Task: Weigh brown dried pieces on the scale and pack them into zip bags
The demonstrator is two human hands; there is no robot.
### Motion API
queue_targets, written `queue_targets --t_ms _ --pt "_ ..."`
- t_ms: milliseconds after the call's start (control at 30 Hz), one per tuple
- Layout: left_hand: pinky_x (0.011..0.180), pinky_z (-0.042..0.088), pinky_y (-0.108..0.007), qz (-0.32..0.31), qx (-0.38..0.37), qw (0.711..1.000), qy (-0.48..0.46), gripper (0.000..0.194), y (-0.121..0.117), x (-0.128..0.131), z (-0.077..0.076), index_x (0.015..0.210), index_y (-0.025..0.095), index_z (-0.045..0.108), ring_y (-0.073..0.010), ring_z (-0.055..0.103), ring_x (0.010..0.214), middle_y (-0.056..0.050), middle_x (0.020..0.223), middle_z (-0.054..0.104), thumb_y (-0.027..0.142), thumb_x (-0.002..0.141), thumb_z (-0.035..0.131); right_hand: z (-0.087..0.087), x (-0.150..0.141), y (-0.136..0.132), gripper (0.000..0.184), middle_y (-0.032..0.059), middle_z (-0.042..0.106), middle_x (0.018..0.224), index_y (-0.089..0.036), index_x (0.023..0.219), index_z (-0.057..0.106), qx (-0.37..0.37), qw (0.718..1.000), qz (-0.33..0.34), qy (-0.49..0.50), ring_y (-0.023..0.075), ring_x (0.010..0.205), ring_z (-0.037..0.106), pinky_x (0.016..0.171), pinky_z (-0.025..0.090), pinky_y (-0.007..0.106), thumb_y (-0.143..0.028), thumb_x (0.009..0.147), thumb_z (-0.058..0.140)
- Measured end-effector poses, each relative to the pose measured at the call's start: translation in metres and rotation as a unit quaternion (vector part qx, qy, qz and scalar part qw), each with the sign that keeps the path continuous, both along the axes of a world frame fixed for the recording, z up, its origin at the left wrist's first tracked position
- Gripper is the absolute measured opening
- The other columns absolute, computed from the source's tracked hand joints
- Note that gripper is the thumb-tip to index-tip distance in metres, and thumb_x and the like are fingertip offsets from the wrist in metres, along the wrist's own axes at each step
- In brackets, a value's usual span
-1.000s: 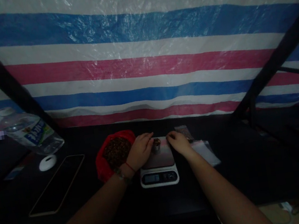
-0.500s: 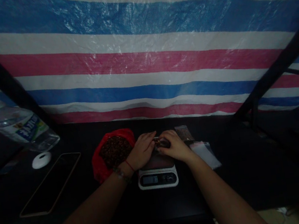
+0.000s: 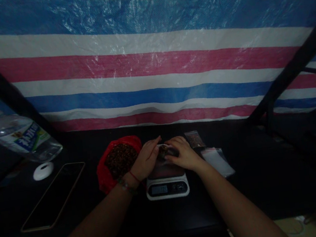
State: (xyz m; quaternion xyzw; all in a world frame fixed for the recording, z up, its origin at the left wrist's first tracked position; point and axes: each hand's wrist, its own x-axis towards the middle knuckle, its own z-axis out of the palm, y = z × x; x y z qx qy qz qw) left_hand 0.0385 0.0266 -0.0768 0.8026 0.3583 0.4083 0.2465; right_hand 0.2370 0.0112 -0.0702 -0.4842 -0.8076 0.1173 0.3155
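Observation:
A small digital kitchen scale [image 3: 168, 190] with a white body and lit display sits in front of me. On its dark plate lies a small clump of brown pieces [image 3: 163, 149], too dim to make out fully. My left hand [image 3: 148, 158] rests along the plate's left side, fingers stretched out. From the right, my right hand [image 3: 183, 155] curves over the clump, thumb and fingers apart. Beside my left wrist stands an opened red plastic bag [image 3: 103, 176] full of dark brown beans or seeds [image 3: 121, 159].
Right of the scale lie a small zip bag with brown contents [image 3: 195, 140] and clear zip bags [image 3: 218, 161]. On the left are a phone [image 3: 54, 197], a white oval object [image 3: 43, 171] and a tilted water bottle [image 3: 24, 134]. Striped sheeting [image 3: 150, 68] hangs behind.
My left hand has drawn slightly left, away from the clump, widening the gap between my hands. My right hand has shifted a little left. The clump shows more clearly.

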Motion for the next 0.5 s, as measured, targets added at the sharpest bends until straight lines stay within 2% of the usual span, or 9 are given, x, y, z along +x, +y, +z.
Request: queue_targets --t_ms 100,167,233,300,400,500 --pt "0.101 0.042 -0.037 0.042 0.034 0.998 -0.018 0.040 -0.002 -0.010 0.016 0.123 0.016 0.056 -0.0197 0.055 0.113 -0.010 0.120 0.062 0.033 0.096 0.032 0.002 0.004 0.001 0.040 0.0068 0.061 0.114 -0.023 0.118 0.057 0.014 0.999 -0.014 0.025 0.0244 0.111 0.050 0.096 0.040 0.042 -0.036 0.080 0.063" --pt "0.091 0.047 -0.033 0.078 0.053 0.995 0.012 0.038 0.001 -0.023 0.033 0.108 0.015 0.063 -0.0192 0.060 0.100 -0.009 0.104 0.067 0.034 0.095 0.033 0.001 0.008 0.003 0.031 0.0069 0.063 0.110 -0.022 0.114 0.059 0.027 0.998 -0.039 0.049 0.0232 0.108 0.053 0.095 0.040 0.041 -0.034 0.086 0.055" --pt "0.081 0.048 -0.030 0.113 0.054 0.989 0.081 0.038 0.009 -0.040 0.051 0.090 0.015 0.067 -0.0184 0.062 0.086 -0.007 0.090 0.068 0.036 0.094 0.035 -0.001 0.013 0.008 0.025 0.0071 0.065 0.104 -0.021 0.107 0.062 0.040 0.994 -0.075 0.073 0.0224 0.102 0.056 0.093 0.042 0.040 -0.033 0.090 0.047" --pt "0.073 0.046 -0.029 0.112 0.036 0.973 0.199 0.038 0.020 -0.060 0.064 0.081 0.016 0.068 -0.0181 0.062 0.076 -0.005 0.080 0.068 0.039 0.091 0.038 -0.003 0.017 0.012 0.025 0.0078 0.067 0.100 -0.020 0.099 0.064 0.048 0.989 -0.111 0.089 0.0225 0.097 0.059 0.090 0.043 0.040 -0.033 0.091 0.044" --pt "0.070 0.045 -0.027 0.098 -0.001 0.937 0.334 0.034 0.032 -0.089 0.070 0.078 0.019 0.070 -0.0182 0.062 0.072 -0.005 0.080 0.070 0.037 0.088 0.042 -0.006 0.021 0.016 0.025 0.0087 0.068 0.095 -0.019 0.093 0.065 0.051 0.983 -0.150 0.095 0.0234 0.093 0.060 0.087 0.044 0.040 -0.034 0.090 0.045" --pt "0.078 0.045 -0.026 0.036 -0.017 0.928 0.371 0.028 0.034 -0.108 0.063 0.087 0.021 0.071 -0.0184 0.063 0.084 -0.004 0.093 0.071 0.035 0.085 0.047 -0.008 0.021 0.016 0.025 0.0087 0.068 0.093 -0.019 0.091 0.065 0.052 0.982 -0.159 0.092 0.0235 0.090 0.060 0.085 0.045 0.040 -0.033 0.089 0.045"
